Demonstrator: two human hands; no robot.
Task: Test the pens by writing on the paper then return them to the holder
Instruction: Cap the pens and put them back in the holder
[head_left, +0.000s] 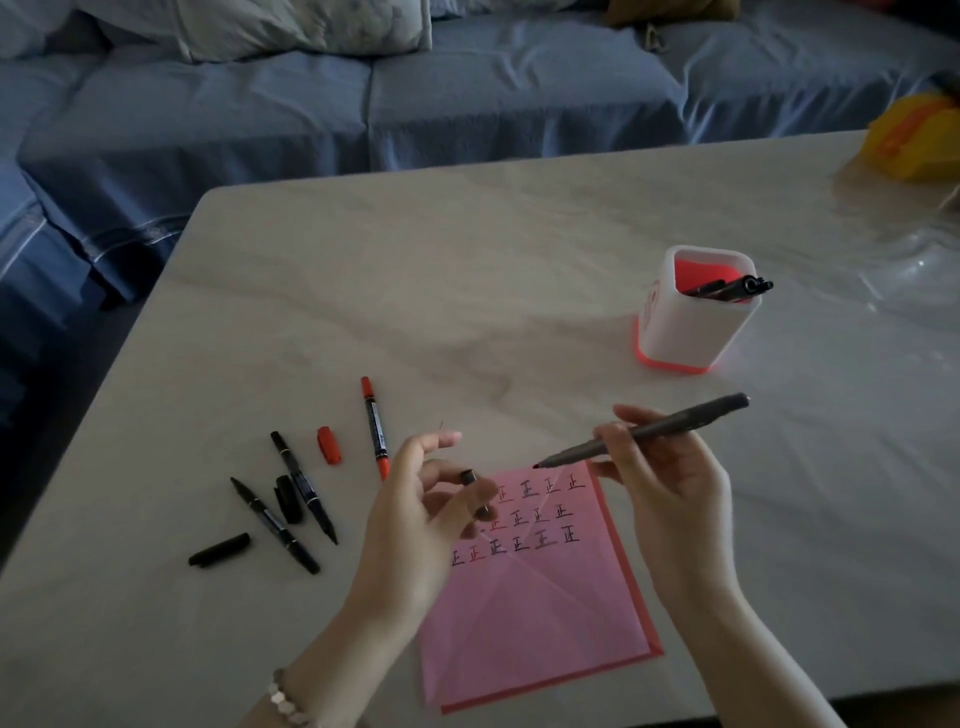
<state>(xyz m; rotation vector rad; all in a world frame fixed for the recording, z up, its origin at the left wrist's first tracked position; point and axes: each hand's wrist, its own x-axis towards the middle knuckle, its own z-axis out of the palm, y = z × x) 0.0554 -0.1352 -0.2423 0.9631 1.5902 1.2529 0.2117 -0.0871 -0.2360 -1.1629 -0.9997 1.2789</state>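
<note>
My right hand (670, 483) gripped the grey pen (670, 423) between thumb and curled fingers, near the middle of the barrel. The pen was slim, matte and round, and its bare dark tip pointed down and left, hanging just above the top corner of the paper (535, 613). Its long axis ran from that tip up and to the right, so its tail aimed roughly at the holder (691, 332).

The tip also aimed at my left hand (415, 514), which was raised near it. The fingers were curled round a short dark cap (475, 493); the hand was blurred, so I took it for this pen's cap without being sure. As I judged it, the next move turned on that line: cap mouth and tip faced each other with a small gap between.

The paper was thin, pink and creased, with rows of written marks in black and red. The holder was a smooth, white, rounded-square cup with a red inside, and dark pens leaned in it. It stood beyond the right hand, which was the nearer hand to it.

On the pale marbled table (467, 291), left of my left hand, lay a red marker (375, 428), a red cap (329, 445), two black markers (304, 486) and loose black caps (219, 549).
</note>
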